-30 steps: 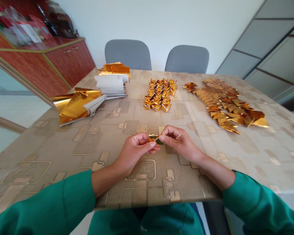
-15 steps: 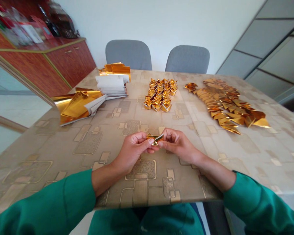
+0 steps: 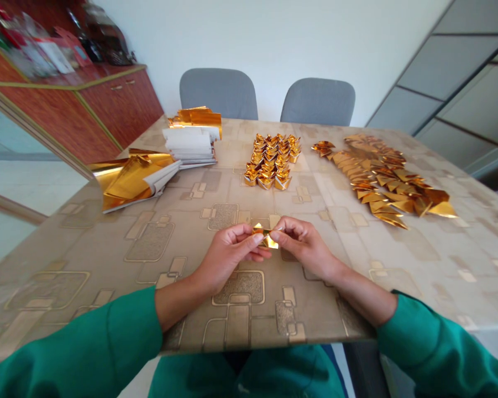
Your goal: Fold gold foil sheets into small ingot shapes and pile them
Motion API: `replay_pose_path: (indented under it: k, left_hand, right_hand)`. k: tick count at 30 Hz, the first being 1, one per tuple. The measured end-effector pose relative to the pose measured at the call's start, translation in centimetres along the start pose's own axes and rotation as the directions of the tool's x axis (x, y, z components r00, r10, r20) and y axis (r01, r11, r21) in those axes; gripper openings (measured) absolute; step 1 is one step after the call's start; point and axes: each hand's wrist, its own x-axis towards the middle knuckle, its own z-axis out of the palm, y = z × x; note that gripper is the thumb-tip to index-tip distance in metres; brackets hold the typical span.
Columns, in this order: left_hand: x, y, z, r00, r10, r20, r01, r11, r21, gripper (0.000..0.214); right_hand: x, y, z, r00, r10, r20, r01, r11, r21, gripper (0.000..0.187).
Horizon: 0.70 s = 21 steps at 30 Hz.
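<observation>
A small piece of folded gold foil paper (image 3: 268,241) is held between my two hands above the table's near side. My left hand (image 3: 232,247) pinches its left end, thumb on top and fingers curled beneath. At its right end, my right hand (image 3: 300,240) grips a folded edge between thumb and forefinger. The fingers cover part of the paper. Beyond my hands, finished gold paper ingots (image 3: 269,163) stand in close rows. To the right lies a spread of flatter folded gold pieces (image 3: 381,177).
At the left are loose gold sheets (image 3: 128,179) and a stack of white-backed paper (image 3: 188,146). A patterned cloth covers the table (image 3: 149,237). Two grey chairs (image 3: 218,94) stand at the far edge. A wooden cabinet (image 3: 103,99) holds bags and bottles.
My right thumb and fingers have shifted slightly on the gold paper, and its right flap now lies turned lower and flatter. My left hand has stayed nearly in place.
</observation>
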Motion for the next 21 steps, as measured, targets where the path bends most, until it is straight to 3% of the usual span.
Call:
replay_pose_path:
  k: [5, 10, 15, 21]
  left_hand:
    - [0.29, 0.09, -0.08, 0.992, 0.114, -0.051, -0.118, 0.99, -0.077, 0.025]
    - [0.13, 0.38, 0.01, 0.974, 0.184, -0.131, -0.175, 0.981, 0.077, 0.017]
    - [-0.08, 0.44, 0.45, 0.981, 0.139, -0.138, -0.122, 0.984, 0.127, 0.019]
    - [0.0, 0.05, 0.36, 0.992, 0.081, -0.096, -0.077, 0.996, 0.05, 0.021]
  right_hand:
    - [0.19, 0.07, 0.1, 0.992, -0.009, -0.122, 0.019, 0.997, 0.08, 0.032]
    - [0.02, -0.16, 0.48, 0.998, 0.004, -0.067, -0.001, 0.999, 0.034, 0.031]
    - [-0.15, -0.18, 0.83, 0.999, -0.005, -0.033, 0.002, 0.997, -0.073, 0.027]
    - [-0.13, -0.16, 0.44, 0.999, -0.047, -0.024, 0.044, 0.994, -0.098, 0.028]
